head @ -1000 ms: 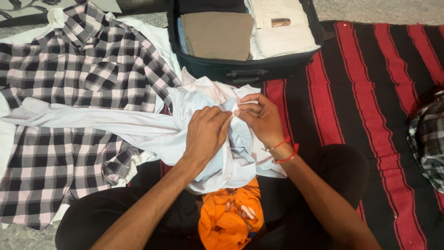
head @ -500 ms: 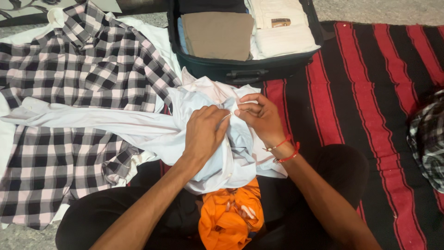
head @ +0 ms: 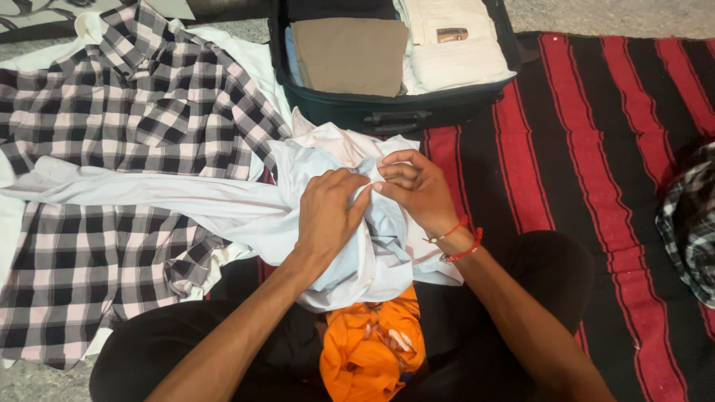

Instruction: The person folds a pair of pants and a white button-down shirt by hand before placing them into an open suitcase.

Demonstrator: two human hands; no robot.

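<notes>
A crumpled white shirt [head: 246, 208] lies across my lap, one sleeve stretched out to the left. My left hand [head: 330, 214] grips a fold of it at the middle. My right hand [head: 417, 190], with red thread bands at the wrist, pinches the same fabric with fingertips right against the left hand's fingers. An orange cloth [head: 371, 346] is bunched under the shirt between my legs.
A black, white and pink checked shirt [head: 126, 149] is spread flat at the left. An open dark suitcase [head: 387, 115] with folded brown and cream clothes stands ahead. A red and black striped blanket [head: 588, 149] covers the floor; another checked garment [head: 689, 223] lies at the right edge.
Both hands stay on the white shirt; the fingertips have shifted slightly and pressed closer together. Nothing else has moved.
</notes>
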